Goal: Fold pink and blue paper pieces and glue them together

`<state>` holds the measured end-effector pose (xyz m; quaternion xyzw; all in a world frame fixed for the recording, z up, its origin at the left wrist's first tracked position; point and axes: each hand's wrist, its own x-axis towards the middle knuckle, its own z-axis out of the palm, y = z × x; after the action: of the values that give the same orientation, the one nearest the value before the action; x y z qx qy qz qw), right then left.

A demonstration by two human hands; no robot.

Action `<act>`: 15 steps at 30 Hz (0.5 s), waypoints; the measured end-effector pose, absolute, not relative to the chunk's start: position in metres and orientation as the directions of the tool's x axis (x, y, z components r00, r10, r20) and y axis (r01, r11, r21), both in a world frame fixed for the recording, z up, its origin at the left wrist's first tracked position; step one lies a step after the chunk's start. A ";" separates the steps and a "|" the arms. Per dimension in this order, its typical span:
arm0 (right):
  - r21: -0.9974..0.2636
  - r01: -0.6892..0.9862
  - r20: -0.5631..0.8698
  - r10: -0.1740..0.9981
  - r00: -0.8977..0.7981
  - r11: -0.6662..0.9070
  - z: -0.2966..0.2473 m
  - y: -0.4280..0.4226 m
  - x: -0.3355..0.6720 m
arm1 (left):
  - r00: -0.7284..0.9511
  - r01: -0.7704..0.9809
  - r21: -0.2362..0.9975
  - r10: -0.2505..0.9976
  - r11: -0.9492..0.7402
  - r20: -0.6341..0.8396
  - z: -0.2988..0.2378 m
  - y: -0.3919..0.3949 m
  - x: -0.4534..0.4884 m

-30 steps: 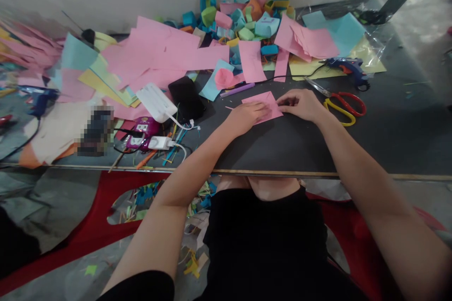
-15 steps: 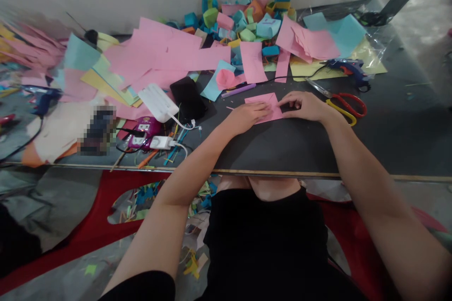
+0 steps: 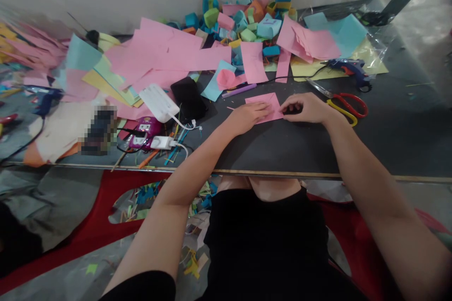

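A small piece of pink paper (image 3: pixel 270 99) with fold lines lies on the dark table in front of me. My left hand (image 3: pixel 251 115) rests flat across its left part, fingers stretched out. At the paper's right edge, my right hand (image 3: pixel 304 107) has its thumb and fingertips pinched together on the corner. Right of that hand lie scissors (image 3: pixel 349 105) with one red and one yellow handle. A purple stick (image 3: pixel 239 91) and a rolled pink paper piece (image 3: pixel 226 79) are just behind the paper.
Folded paper pieces (image 3: pixel 247 21) are heaped against the wall. Pink sheets (image 3: pixel 158 47) spread to the left. A blue glue gun (image 3: pixel 348 66) lies at right. A white power bank (image 3: pixel 158 102), a black pouch-like item (image 3: pixel 188 98) and a magenta power socket (image 3: pixel 146 129) sit at left.
My right hand's fingers have drawn closer together and shifted slightly down along the paper's right edge. My left hand stays in place.
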<state>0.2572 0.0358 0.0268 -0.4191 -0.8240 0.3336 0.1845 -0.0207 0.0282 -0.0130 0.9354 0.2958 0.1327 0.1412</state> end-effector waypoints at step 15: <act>-0.677 0.564 0.038 0.788 -0.614 0.472 0.019 0.040 0.253 | 0.816 0.559 0.350 0.573 -0.752 -0.073 0.001 0.034 -0.033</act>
<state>0.2531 0.0398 0.0190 -0.4025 -0.8398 0.3193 0.1755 -0.0327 0.0336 0.0013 0.9357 0.3024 0.0196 0.1805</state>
